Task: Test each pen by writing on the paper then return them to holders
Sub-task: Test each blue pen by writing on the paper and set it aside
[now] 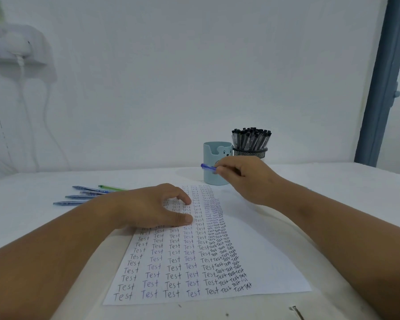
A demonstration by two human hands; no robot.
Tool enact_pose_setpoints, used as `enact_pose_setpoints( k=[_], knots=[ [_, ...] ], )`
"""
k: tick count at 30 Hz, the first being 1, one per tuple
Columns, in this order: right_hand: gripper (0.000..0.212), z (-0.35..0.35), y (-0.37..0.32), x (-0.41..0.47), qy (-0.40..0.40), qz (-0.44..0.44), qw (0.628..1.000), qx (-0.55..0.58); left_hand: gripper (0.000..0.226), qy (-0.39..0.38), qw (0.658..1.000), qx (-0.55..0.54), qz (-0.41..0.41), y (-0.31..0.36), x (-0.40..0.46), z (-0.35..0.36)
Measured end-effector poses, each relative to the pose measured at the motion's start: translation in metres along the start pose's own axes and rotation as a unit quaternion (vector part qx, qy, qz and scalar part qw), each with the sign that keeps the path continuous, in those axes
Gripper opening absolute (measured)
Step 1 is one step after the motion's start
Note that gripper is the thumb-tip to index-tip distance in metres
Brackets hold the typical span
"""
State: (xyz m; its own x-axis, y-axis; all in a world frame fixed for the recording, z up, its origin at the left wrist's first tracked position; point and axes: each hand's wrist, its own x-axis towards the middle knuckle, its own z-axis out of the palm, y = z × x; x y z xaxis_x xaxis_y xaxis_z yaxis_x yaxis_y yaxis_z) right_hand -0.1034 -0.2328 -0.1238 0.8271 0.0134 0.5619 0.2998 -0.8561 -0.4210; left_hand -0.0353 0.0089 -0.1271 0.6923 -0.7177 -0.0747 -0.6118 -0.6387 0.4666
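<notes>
A white sheet of paper (259, 257) lies on the table, filled with columns of the word "Test". My left hand (153, 207) rests flat on its upper left part. My right hand (245, 179) holds a blue pen (207, 167) in its fingers, raised in front of the light blue bear-face holder (214, 155). The pen points left across the holder's front. Behind it, a black mesh holder (249, 153) is packed with several black-capped pens (251, 137).
Several blue pens (79, 197) and a green pen (112, 188) lie loose on the table left of the paper. A white wall stands behind, with a shelf and cables (21, 63) at the upper left. A blue-grey door frame (381, 84) rises at right.
</notes>
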Motion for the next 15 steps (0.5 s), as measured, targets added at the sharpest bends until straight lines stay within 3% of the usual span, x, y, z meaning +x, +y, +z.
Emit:
enact_pose_setpoints(
  k=[7, 10, 15],
  knots=[
    [0.031, -0.008, 0.0, -0.001, -0.02, 0.054, 0.998, -0.019, 0.061, 0.002, 1.0, -0.001, 0.0, -0.004, 0.001, 0.0],
    [0.025, -0.016, 0.004, 0.001, -0.046, 0.056, 0.997, -0.021, 0.059, 0.004, 1.0, 0.0, 0.004, -0.004, 0.001, 0.0],
    [0.008, -0.039, 0.018, 0.001, -0.088, 0.069, 0.987, -0.12, 0.056, -0.001, 1.0, -0.007, 0.003, -0.005, 0.001, 0.001]
  ],
)
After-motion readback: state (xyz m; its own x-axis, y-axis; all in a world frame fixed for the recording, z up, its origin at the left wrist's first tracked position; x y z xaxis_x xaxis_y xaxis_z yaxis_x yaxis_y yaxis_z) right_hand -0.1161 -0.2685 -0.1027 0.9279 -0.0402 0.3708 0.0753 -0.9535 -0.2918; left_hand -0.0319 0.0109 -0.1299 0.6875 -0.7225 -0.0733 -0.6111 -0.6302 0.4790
